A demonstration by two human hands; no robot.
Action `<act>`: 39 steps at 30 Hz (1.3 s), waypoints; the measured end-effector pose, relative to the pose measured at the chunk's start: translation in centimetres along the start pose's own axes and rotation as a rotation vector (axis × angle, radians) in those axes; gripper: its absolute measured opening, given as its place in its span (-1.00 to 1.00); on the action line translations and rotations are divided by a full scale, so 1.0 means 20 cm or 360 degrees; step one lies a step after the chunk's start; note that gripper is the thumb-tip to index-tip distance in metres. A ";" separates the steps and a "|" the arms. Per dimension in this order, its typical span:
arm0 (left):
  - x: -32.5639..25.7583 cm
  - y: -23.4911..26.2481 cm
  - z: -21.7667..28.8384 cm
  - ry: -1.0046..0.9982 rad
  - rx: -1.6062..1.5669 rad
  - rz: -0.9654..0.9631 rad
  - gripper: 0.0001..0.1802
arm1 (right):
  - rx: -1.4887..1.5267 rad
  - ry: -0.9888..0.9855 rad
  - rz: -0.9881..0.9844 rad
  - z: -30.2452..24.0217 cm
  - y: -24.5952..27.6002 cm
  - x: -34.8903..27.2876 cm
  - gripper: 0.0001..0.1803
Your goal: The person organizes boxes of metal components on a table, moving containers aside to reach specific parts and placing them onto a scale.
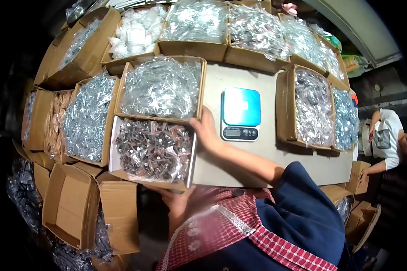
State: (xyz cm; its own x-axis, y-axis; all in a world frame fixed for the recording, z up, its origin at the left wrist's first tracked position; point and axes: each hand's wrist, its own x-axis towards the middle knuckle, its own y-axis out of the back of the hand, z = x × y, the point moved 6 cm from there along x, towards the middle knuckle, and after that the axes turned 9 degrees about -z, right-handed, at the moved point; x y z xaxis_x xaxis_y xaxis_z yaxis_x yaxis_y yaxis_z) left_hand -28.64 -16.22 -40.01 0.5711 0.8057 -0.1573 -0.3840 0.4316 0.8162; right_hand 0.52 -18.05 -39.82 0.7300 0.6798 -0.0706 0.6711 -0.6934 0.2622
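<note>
A white-sided open box full of small clear bags of dark parts is in front of me, tilted slightly. Its far side meets a brown cardboard box heaped with clear plastic bags. My right hand is at that box's near right corner, thumb bent over the corner and fingers along its right wall. Below the white box's near edge, my left hand holds its underside, with the fingertips partly hidden. To the right of my right hand, a small digital scale with a blue platform lies on the pale table.
Open cardboard boxes of bagged parts line the back, including one of white bags. Others stand left and right. An empty cardboard box sits at lower left. Another person is at the far right, hands by a small box.
</note>
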 end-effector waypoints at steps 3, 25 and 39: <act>0.02 0.08 -0.10 -0.0395 -0.0967 0.0126 0.31 | -0.0397 -0.0005 -0.0660 -0.16 0.28 0.09 -0.22; -0.15 -0.09 -0.53 -0.0289 0.0348 -0.0574 -0.24 | -0.0884 0.0294 0.0702 0.17 0.84 -0.70 -0.41; 0.96 -0.57 -1.02 -0.1254 0.0757 -0.0354 -0.33 | -0.2168 0.0171 0.1061 0.38 0.65 -1.42 -0.56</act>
State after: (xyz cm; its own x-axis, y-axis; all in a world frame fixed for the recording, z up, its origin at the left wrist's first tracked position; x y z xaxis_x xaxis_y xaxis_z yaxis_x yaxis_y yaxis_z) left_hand -28.18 2.60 -63.64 0.9879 0.1439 -0.0577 0.0293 0.1918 0.9810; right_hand -10.41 -48.17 -41.74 0.7895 0.3962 0.4687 -0.4386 -0.1701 0.8825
